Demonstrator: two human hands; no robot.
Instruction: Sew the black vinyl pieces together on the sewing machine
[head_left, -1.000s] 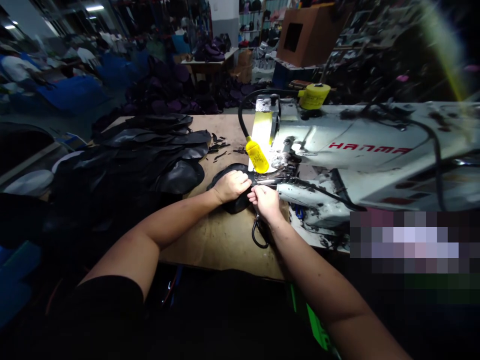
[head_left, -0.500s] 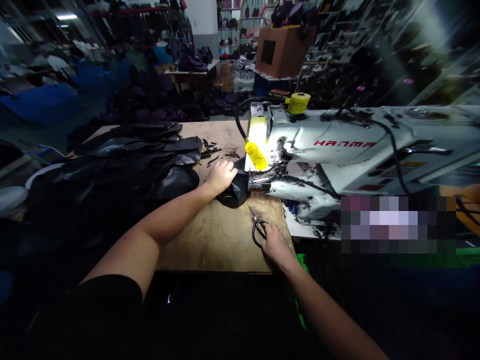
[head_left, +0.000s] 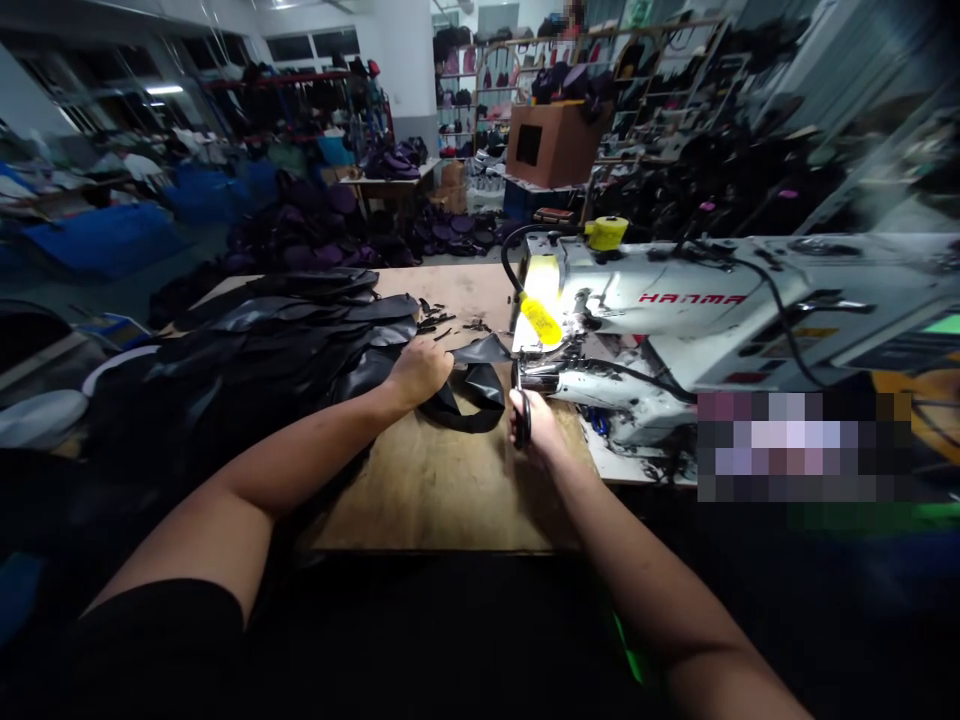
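Observation:
My left hand is closed on a black strip of material, which stretches from my fingers toward the sewing machine. Below it the same black piece hangs in a loop over the wooden table. My right hand grips the black handles of a pair of scissors. Their blades point up, close to the end of the machine's narrow arm and the strip. A lit yellow lamp hangs at the machine head.
A heap of black pieces covers the table's left side. Small black scraps lie beyond my left hand. Behind the table are piles of dark purple items and a brown cardboard box.
My left hand has moved left, drawing the black piece away from the machine. My right hand has raised the scissors from the table area up to the machine's arm. The view has tilted upward.

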